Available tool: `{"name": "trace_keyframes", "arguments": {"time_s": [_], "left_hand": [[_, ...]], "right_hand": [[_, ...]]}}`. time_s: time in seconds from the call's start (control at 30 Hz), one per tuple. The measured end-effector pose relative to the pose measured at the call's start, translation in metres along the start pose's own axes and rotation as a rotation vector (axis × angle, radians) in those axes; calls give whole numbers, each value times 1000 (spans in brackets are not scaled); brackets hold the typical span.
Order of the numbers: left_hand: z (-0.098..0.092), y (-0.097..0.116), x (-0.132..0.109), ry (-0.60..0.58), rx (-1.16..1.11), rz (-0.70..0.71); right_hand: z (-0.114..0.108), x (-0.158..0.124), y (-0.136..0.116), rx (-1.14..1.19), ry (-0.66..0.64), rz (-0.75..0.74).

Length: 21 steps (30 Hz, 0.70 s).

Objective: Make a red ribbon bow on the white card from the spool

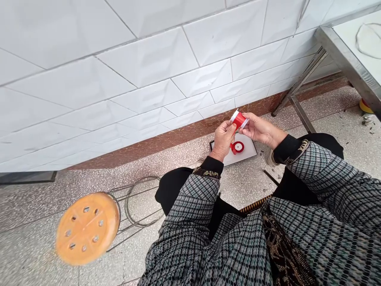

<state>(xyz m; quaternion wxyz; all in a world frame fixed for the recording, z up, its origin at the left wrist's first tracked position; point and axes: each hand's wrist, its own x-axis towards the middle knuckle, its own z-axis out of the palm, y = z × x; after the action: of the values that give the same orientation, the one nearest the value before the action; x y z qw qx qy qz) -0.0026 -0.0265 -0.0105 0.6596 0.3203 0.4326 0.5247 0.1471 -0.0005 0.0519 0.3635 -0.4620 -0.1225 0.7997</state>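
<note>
I hold a spool of red ribbon (pixel 239 119) with white end discs up in front of me, over the floor. My right hand (pixel 260 129) is wrapped around the spool from the right. My left hand (pixel 223 139) pinches at the spool's left side, fingers closed on the ribbon's edge. Below the hands a second red ribbon spool (pixel 238 147) lies flat on a white board (pixel 249 151) on the floor by the wall.
An orange round stool (pixel 87 227) with a wire frame stands at my lower left. A metal table (pixel 351 51) with angled legs is at the upper right. The white tiled wall (pixel 149 67) runs close ahead. Small debris litters the speckled floor at the right.
</note>
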Motion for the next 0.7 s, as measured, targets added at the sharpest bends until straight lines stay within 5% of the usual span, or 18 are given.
{"name": "trace_keyframes", "arguments": {"time_s": [0.23, 0.37, 0.47, 0.7], "left_hand": [[-8, 1, 4, -201, -134, -146], [-6, 2, 3, -181, -146, -164], [-2, 3, 2, -111, -147, -155], [6, 4, 2, 8, -136, -135]], "right_hand": [[1, -7, 0, 84, -131, 242], [-2, -5, 0, 41, -132, 273], [-3, -4, 0, -112, -95, 188], [-1, 2, 16, -440, 109, -325]]}}
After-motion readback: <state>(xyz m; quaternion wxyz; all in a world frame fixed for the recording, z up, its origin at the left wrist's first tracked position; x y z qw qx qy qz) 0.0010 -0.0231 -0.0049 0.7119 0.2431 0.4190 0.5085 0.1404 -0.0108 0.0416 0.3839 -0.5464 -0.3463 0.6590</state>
